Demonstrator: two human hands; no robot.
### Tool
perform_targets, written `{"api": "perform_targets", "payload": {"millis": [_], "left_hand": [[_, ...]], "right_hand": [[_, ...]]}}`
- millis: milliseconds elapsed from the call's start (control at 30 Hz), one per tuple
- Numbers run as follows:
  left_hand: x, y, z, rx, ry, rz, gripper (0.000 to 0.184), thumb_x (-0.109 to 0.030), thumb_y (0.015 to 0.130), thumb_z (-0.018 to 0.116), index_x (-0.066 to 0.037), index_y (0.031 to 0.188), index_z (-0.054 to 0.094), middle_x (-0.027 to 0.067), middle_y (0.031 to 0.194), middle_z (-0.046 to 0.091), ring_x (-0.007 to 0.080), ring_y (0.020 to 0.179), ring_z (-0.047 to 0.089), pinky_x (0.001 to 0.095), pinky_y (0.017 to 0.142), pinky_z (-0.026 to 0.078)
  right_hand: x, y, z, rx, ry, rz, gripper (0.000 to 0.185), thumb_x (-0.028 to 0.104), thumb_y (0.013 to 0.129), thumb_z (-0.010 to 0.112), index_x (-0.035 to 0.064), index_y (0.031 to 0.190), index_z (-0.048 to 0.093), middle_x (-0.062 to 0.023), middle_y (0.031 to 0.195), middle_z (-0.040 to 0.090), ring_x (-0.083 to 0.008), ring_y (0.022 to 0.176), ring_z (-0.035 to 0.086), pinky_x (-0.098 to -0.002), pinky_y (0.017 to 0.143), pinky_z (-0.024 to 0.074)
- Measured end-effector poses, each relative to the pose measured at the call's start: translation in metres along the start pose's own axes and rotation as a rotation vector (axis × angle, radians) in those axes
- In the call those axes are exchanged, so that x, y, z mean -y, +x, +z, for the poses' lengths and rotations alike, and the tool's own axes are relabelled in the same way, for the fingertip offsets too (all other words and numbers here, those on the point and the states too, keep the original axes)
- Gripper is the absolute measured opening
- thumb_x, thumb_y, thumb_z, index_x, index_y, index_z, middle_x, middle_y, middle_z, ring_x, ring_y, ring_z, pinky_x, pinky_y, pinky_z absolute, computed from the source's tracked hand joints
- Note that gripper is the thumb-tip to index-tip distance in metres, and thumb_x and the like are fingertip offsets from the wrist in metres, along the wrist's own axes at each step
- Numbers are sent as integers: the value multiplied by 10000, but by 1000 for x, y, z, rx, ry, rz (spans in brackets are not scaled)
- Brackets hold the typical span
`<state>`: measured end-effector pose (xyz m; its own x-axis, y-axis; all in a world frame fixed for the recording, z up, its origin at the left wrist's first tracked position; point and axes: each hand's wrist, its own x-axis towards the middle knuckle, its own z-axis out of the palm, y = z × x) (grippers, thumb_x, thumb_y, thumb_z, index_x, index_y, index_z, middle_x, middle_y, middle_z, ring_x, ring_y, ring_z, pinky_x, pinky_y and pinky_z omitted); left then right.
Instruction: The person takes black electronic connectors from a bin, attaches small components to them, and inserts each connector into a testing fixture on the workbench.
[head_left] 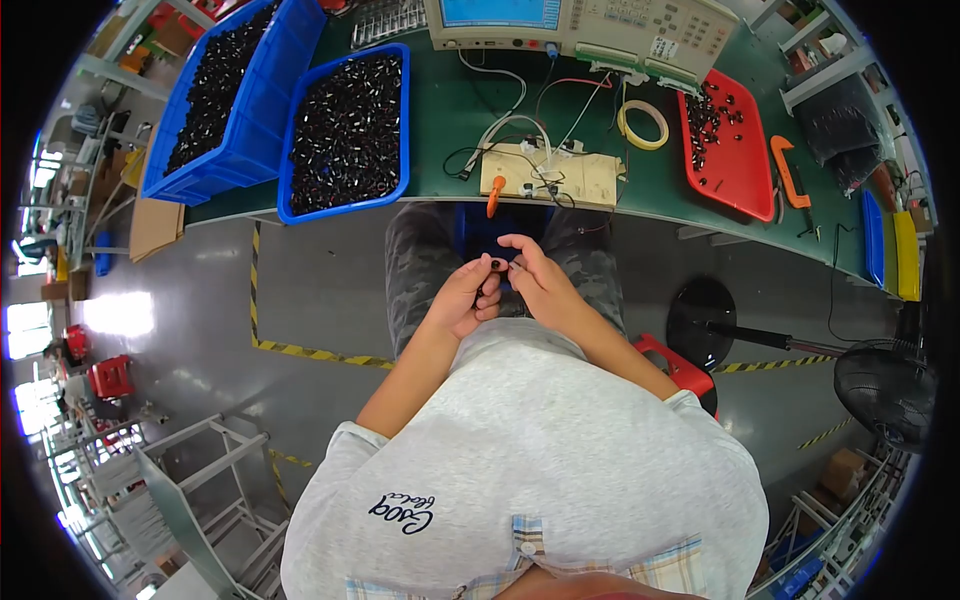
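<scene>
Above my lap, in front of the bench edge, my two hands are held close together. My left hand (467,298) is closed, with a small black part (495,265) pinched between thumb and finger. Another dark bit shows among its curled fingers, too small to name. My right hand (545,284) is closed beside it, its fingertips almost touching the part; whatever they pinch is too small to make out. A blue tray (405,130) full of many small black parts lies on the bench, forward and left of my hands.
A deeper blue bin (265,120) of similar parts stands at left. On the green bench (440,180) are a wired wooden board (590,180), a bench instrument (640,35), tape roll (655,140), red tray (755,190) and orange-handled tool (790,172). A black fan (885,390) stands at right.
</scene>
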<state>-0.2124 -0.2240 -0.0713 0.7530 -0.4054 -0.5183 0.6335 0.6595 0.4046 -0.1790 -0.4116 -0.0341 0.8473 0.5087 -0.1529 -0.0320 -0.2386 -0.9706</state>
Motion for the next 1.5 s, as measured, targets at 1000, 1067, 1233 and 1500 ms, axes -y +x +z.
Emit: {"api": "perform_targets", "payload": {"millis": [1000,1067,1233,1500], "left_hand": [[-8,-12,12,212,105,151,259,-294,1091,485,-102,1203,618,39,652,508,90,547,470,209,431,313],[-7,-11,11,232,138,165,261,-295,1095,476,-104,1204,616,32,653,506,93,557,482,212,431,311],[-3,-10,9,269,188,179,250,-281,1095,479,-98,1189,621,72,755,645,53,524,375,202,438,305],[-8,-11,30,22,284,186,282,-294,1088,495,-80,1233,606,20,732,617,36,472,341,196,414,288]], "right_hand": [[29,-9,-13,247,767,276,466,128,1058,426,81,1520,396,-34,891,592,-21,485,356,-184,415,264],[27,-8,-16,279,767,300,471,131,1052,437,67,1517,395,-37,889,595,-20,480,360,-188,407,262],[20,-6,-17,329,778,350,465,128,1043,448,51,1501,413,-32,865,596,-19,467,359,-188,399,263],[14,1,-8,178,868,367,372,192,1044,463,72,1390,524,11,767,557,-35,437,341,-208,377,248]]}}
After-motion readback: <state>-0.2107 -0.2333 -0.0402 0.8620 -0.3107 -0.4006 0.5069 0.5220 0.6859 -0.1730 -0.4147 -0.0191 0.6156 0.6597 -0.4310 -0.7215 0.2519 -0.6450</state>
